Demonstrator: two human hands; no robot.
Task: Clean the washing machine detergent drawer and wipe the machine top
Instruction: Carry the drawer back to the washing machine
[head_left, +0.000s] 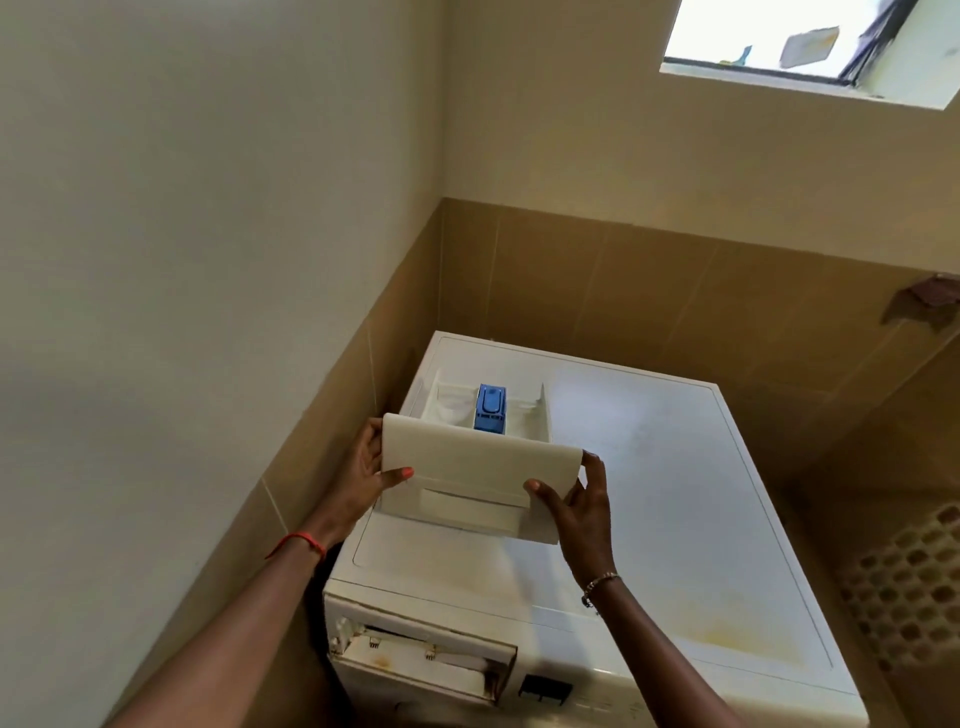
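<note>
Detergent drawer (467, 462) points lengthwise away from the person over the machine top (675, 493), left hand (361, 467) and right hand (587, 514) gripping opposite ends of its near face.

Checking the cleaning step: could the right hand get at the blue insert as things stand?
Probably, but not while it grips: the insert sits uncovered in the drawer, nothing above it, yet the right hand holds the drawer's front edge, as does the left hand.

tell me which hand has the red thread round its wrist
The left hand, holding the left end of the detergent drawer. Its wrist carries the red thread; the right hand has a beaded bracelet at its wrist instead.
</note>
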